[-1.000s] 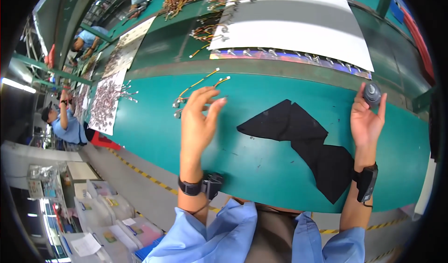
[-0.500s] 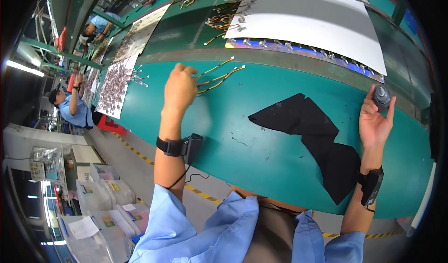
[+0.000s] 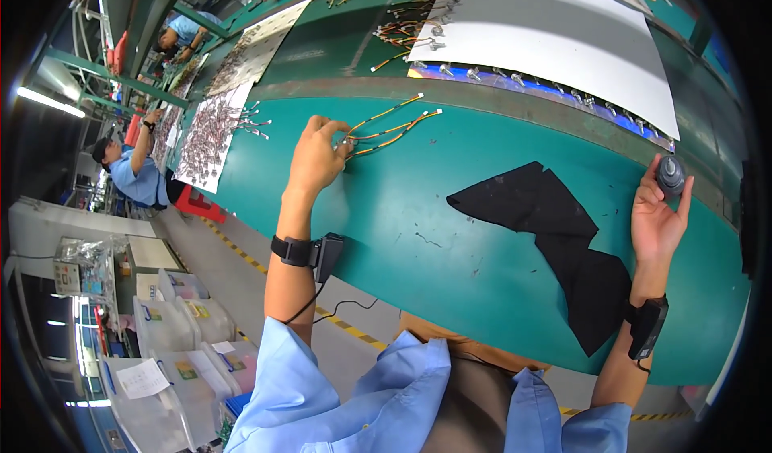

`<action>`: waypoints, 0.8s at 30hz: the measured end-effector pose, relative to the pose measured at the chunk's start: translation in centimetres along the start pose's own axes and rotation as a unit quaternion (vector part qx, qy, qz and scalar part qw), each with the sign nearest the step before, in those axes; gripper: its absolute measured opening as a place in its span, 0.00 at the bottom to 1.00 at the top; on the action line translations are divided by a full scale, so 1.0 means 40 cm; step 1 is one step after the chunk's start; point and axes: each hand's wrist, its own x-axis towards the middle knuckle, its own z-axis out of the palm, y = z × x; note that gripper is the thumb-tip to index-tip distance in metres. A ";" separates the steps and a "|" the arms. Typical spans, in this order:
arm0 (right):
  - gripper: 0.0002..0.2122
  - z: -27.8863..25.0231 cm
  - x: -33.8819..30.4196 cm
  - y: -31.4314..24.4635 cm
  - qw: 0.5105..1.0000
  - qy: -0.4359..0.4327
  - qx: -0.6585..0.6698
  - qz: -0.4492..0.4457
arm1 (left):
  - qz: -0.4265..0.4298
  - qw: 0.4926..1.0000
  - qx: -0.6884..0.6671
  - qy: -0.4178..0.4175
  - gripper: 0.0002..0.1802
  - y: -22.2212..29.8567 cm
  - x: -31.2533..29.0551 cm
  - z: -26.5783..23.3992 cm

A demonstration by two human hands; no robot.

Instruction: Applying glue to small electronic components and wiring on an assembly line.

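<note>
Landmark: the cloth [image 3: 567, 248], black, limp, lying on the green bench [image 3: 402, 203]; everything placed from it.

Far left of the cloth, past the bench's edge, a co-worker [image 3: 138, 173] in blue, an arm raised; nearer, left of the cloth, a white card [image 3: 215, 143] heaped with small wired parts.

Left hand [image 3: 318, 159], left of the cloth and a little farther out than its left tip, well apart; fingers curled and bunched at the near ends of three wires [image 3: 392, 110], small silvery bits showing by the fingertips; from where I stand, cannot tell whether they are pinched or only touched; the wires fan out on the bench beyond the cloth's left tip, white plugs outermost.

My reckoning: wires light, bendy, slightly springy; joints at the silvery ends probably fragile; best taken by those hard ends, not tugged by the strands.

Beyond the cloth, a big white sheet [image 3: 555, 51], metal parts along its near edge.

Right hand [image 3: 655, 228], right of the cloth and slightly beyond, palm up; fingers clamped round a grey knob [image 3: 670, 175], pale at the tip; its underside hidden; looks rigid, smooth, perhaps slippery, modest in weight; sides the sensible hold.
</note>
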 end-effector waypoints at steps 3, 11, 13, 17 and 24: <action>0.21 0.006 0.001 -0.004 1.000 0.012 -0.004 -0.011 | 0.046 0.998 0.049 -0.010 0.12 0.004 0.010 0.005; 0.21 0.038 -0.020 0.019 1.000 0.015 -0.002 0.014 | -0.039 0.933 -0.351 0.070 0.09 0.102 0.029 -0.061; 0.21 0.037 -0.022 0.020 0.999 0.006 -0.043 -0.003 | -0.022 0.845 -0.534 0.022 0.09 0.183 0.028 -0.074; 0.21 0.078 -0.034 0.032 0.992 -0.013 -0.120 -0.046 | 0.015 0.753 -0.647 -0.118 0.09 0.338 0.029 -0.019; 0.22 0.162 -0.051 0.046 0.963 -0.043 -0.245 -0.105 | -0.013 0.620 -0.745 -0.245 0.10 0.531 -0.019 0.095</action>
